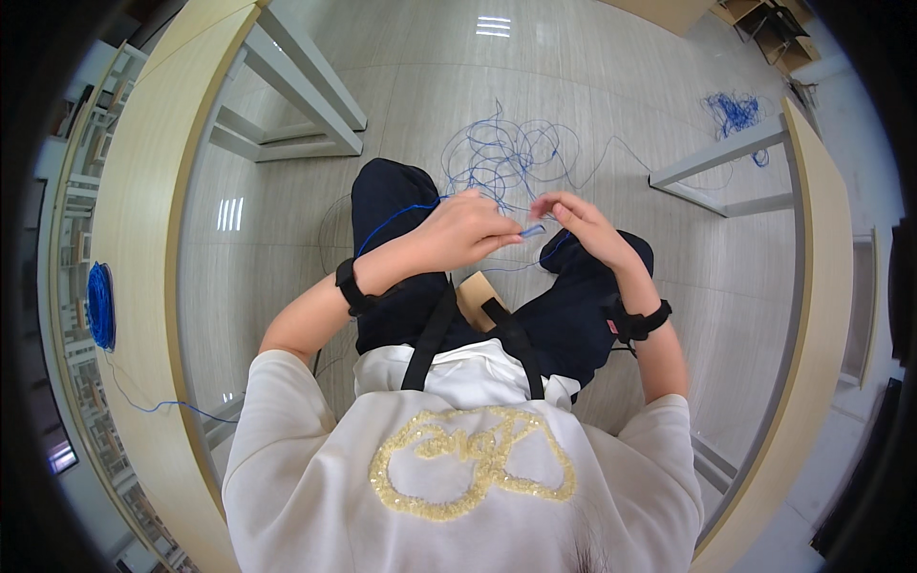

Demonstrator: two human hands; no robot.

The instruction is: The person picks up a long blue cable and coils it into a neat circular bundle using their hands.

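In front of my lap my left hand [468, 231] is closed in a pinch. A short bluish bundle of wire [532, 231] sticks out from its fingertips. A strand of blue wire [387, 222] runs over my left knee to that hand. Just beside the bundle my right hand [583, 227] is raised, fingers curved and apart, their tips slightly blurred. No wire shows clearly gripped in it. Beyond both hands, a loose tangle of blue wire [506, 158] spreads over the floor, with strands leading back toward my hands and lap.
A wooden table [143, 191] on grey legs stands at my left, bearing a wound coil of blue wire [100, 306]. Another table [823, 220] is on my right. A denser blue wire tangle [734, 115] lies by its leg. Between my thighs shows a wooden seat [475, 296].
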